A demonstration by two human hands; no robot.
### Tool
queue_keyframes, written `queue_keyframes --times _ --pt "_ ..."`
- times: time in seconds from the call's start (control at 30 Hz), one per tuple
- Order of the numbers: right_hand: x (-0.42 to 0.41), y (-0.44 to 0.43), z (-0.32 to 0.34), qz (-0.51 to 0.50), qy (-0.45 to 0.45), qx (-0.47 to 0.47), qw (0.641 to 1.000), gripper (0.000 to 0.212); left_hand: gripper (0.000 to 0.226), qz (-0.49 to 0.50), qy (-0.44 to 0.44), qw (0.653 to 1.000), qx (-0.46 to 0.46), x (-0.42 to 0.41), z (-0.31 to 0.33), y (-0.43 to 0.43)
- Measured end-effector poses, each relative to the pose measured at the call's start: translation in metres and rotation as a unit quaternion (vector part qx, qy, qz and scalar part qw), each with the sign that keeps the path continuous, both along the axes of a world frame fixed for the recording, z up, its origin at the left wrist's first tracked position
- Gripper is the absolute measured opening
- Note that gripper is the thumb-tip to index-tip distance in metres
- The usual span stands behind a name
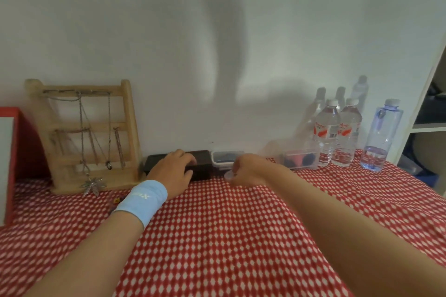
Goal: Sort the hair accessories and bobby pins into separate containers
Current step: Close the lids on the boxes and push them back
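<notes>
The left hand is clamping its grip over the black box. Just right of the box, the right hand is curling its grip round a small clear piece beside a white-rimmed tub. Further right, accessories are sitting in a clear tub.

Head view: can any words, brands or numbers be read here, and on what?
Wristband: white logo, "X" plus one more letter, upside down and too blurred to be sure.
Small bottles: red labels, print too blurred to read.
Blue bottle: no text visible.
</notes>
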State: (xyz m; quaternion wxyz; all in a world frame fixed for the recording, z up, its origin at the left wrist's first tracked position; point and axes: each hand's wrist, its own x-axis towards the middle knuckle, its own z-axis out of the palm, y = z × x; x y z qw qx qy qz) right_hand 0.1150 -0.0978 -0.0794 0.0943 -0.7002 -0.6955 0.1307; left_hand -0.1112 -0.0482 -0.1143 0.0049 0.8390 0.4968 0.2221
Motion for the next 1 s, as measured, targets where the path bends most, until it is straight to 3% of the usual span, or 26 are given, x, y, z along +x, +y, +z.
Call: queue_keyframes --times 0.23,0.43,0.7,0.9,1.0 --pt "-0.105 -0.013 0.007 0.137 0.123 0.029 0.982 0.045 0.018 0.115 -0.037 0.993 -0.005 -0.101 -0.003 -0.024" --pt "-0.16 0.007 -0.017 0.172 0.164 0.018 0.971 0.052 0.035 0.242 -0.086 0.962 -0.091 -0.144 -0.015 -0.034" --pt "-0.17 0.013 -0.032 0.194 0.165 0.009 0.967 0.048 0.027 0.182 -0.157 0.95 -0.199 -0.126 -0.017 -0.036" --pt "-0.122 0.007 -0.025 0.172 0.124 0.03 0.977 0.052 0.027 0.131 -0.231 0.936 -0.23 -0.073 -0.011 -0.035" --pt "-0.089 0.003 -0.024 0.154 0.11 0.038 0.981 0.053 0.026 0.097 -0.227 0.938 -0.242 -0.043 -0.012 -0.034"
